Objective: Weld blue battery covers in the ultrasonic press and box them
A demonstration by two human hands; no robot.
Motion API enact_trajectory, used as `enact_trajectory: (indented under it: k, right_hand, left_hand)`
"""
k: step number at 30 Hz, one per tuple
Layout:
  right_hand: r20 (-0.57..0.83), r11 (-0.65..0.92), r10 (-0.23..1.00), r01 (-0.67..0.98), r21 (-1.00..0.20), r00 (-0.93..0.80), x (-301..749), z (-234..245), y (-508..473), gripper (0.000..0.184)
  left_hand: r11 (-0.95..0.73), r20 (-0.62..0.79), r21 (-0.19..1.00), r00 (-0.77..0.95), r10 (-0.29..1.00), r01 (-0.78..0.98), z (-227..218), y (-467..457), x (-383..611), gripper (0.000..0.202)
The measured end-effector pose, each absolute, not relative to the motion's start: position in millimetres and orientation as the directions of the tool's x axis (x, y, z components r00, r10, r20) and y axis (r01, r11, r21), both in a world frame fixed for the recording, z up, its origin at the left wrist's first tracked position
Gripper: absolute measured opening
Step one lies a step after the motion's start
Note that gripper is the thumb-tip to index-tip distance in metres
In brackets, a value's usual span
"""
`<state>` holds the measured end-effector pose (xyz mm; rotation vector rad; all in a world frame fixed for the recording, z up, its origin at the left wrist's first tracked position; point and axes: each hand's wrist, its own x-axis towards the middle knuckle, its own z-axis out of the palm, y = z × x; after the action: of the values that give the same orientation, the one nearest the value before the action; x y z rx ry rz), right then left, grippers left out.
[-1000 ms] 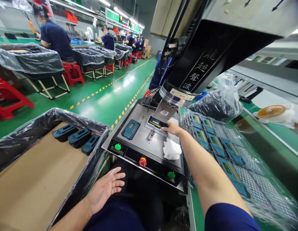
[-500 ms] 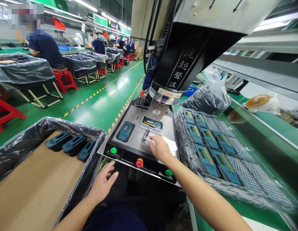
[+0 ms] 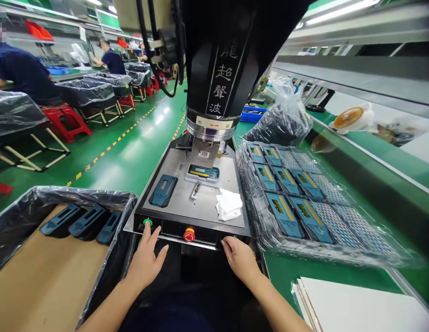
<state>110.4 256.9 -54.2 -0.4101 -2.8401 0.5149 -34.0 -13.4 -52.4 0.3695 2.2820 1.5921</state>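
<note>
My left hand (image 3: pixel 144 260) reaches the front of a black welding machine (image 3: pixel 214 78), its index finger on the green button (image 3: pixel 147 222) at the left. My right hand (image 3: pixel 239 256) lies over the machine's front right corner, fingers flat, covering the spot where the right green button was. A red stop button (image 3: pixel 189 234) sits between the hands. On the steel plate (image 3: pixel 176 203), a blue part (image 3: pixel 204 172) rests in the fixture under the horn. Another blue part (image 3: pixel 163 190) lies at the left, a white cloth (image 3: pixel 229 204) at the right.
A clear tray (image 3: pixel 339 221) of several blue parts lies right of the machine, with a plastic bag (image 3: pixel 280 124) behind it. At left a plastic-lined box (image 3: pixel 34 258) holds three blue parts. White sheets (image 3: pixel 356 309) lie at lower right. Other people work at benches at far left.
My right hand left the fixture, passed the white cloth and came down to the front right corner. My left hand moved up onto the left green button. The camera leaned closer.
</note>
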Motion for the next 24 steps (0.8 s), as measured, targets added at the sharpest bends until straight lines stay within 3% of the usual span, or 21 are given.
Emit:
enact_trajectory:
  k: [3,7,10,16,24]
  right_hand:
    - [0.309,0.904,0.307,0.174,-0.391,-0.9,112.9,-65.2,255.2,0.029]
    - [0.397,0.88,0.311,0.104,-0.463,-0.864,113.7,-68.1,252.7,0.028]
    - [0.426,0.864,0.295,0.047,-0.502,-0.855,112.1,-66.2,249.1,0.03]
    - [0.426,0.854,0.285,0.025,-0.52,-0.859,111.3,-65.0,246.7,0.035]
    - [0.522,0.853,0.298,-0.022,-0.521,-0.799,111.5,-67.8,250.0,0.033]
  left_hand:
    - [0.418,-0.106,0.905,-0.916,0.388,0.072,-52.4,-12.5,-33.6,0.06]
    - [0.506,-0.008,0.842,-0.933,0.36,0.188,-53.9,-9.7,-31.3,0.053]
    - [0.469,0.027,0.86,-0.935,0.353,0.202,-58.5,-5.2,-26.1,0.046]
    - [0.395,-0.053,0.91,-0.906,0.419,0.129,-67.0,1.6,-14.9,0.04]
    - [0.46,0.012,0.85,-0.881,0.473,0.259,-84.0,0.7,-14.7,0.037]
